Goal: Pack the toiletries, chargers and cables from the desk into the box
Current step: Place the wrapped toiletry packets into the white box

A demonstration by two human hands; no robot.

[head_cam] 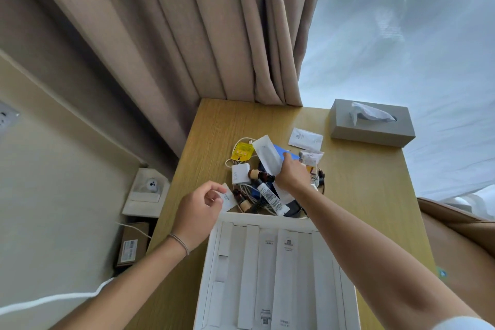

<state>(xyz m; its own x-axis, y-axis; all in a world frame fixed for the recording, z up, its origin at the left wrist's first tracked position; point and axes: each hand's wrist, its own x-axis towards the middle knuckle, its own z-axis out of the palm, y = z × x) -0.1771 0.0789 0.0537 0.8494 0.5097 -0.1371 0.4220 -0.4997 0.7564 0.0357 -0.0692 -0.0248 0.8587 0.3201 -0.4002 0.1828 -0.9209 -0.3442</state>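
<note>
Toiletries, chargers and cables lie heaped in the middle of the wooden desk [361,195], just past the far rim of the white box [211,262], which sits at the near edge and holds several long white packets laid side by side. The heap takes in a yellow tag [242,152] on a white cable loop, a white charger [240,173], two small brown bottles [261,175], one near the charger and one nearer the box, a white tube [273,199] and a blue packet [290,154]. The right hand [292,173] is over the heap, fingers closed on a long white sachet [266,155] that tilts up and away. The left hand [198,209] hovers at the box's far left corner, thumb and fingertips pinching a small white packet [229,199]. A flat white sachet [306,138] lies apart toward the far right, near a grey tissue box [372,126] at the desk's far right corner. Bare desk runs along the left edge and on the right between heap and edge. Brown curtains [187,35] hang behind the far edge.
</note>
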